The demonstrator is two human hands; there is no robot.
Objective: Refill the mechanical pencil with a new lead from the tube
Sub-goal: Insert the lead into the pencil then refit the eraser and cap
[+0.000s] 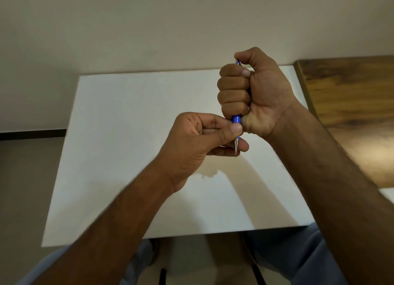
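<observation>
At centre frame the left hand (pixel 200 135) pinches the metal tip of the blue mechanical pencil (pixel 236 119); just above it, the right hand (pixel 251 88) fists the barrel over the white table (pixel 128 114). Twisting crookedly could snap any lead inside. The lead tube is nowhere visible; most of the barrel is hidden.

Blue plastic on the mechanical pencil (pixel 236 119), smooth with a slight sheen, tapering to a shiny metal tip (pixel 236 145). The white table (pixel 132 118) looks smooth and matt. Beside it, a wooden surface (pixel 349 93), brown grain, faintly glossy. Soft blue-grey cloth covers the person's legs (pixel 298 255).
</observation>
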